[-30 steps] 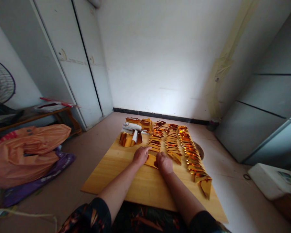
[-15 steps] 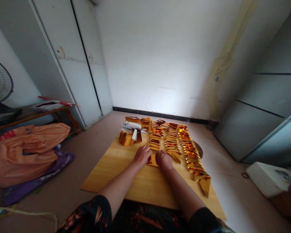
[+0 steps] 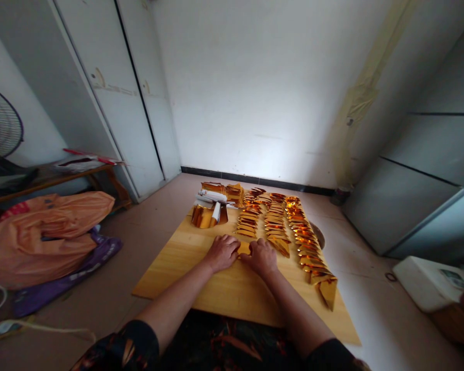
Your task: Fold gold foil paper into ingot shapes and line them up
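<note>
- wooden board [image 3: 170, 275]: set at near centre
- three rows of folded gold pieces [image 3: 276, 222]: laid on board's right half
- curled gold sheets [image 3: 203, 217]: placed far left on board
- left hand [image 3: 221, 253]: clamped on left end of gold strip [image 3: 244, 248]
- right hand [image 3: 263, 256]: strip's right end gripped by thumb and fingers
- gold strip: partly covered, held just near of left row

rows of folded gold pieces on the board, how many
3: left row; middle row beside it; right row, the longest, along the board's right edge.
</note>
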Demonstrator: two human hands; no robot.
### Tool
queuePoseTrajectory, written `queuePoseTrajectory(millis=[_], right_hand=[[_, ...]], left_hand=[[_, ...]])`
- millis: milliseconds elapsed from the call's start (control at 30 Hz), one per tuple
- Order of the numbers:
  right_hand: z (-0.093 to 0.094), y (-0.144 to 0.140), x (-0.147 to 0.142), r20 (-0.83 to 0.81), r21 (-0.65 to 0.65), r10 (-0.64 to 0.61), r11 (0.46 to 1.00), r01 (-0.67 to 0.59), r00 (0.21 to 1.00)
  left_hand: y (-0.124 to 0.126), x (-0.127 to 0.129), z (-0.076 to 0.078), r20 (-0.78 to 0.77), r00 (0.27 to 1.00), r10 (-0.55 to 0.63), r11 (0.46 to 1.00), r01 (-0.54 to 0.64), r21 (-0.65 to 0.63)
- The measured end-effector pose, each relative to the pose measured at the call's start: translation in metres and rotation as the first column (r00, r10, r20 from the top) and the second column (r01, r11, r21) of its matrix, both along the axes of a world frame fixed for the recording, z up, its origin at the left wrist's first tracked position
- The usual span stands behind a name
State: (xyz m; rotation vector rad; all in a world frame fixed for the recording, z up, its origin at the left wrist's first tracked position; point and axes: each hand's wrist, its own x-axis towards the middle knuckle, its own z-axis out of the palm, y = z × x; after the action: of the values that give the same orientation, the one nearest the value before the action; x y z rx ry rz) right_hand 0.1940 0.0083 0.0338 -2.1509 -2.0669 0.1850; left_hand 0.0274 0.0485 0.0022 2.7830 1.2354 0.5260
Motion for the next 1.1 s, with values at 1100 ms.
queuePoseTrajectory(millis=[1100], right_hand=[[-0.024,-0.005,0.046,-0.136,0.039,0.278,0.961,-0.275,0.951]], left_hand=[[-0.006,-0.012,-0.001,-0.028,0.999,-0.029,0.996,0.026,-0.083]])
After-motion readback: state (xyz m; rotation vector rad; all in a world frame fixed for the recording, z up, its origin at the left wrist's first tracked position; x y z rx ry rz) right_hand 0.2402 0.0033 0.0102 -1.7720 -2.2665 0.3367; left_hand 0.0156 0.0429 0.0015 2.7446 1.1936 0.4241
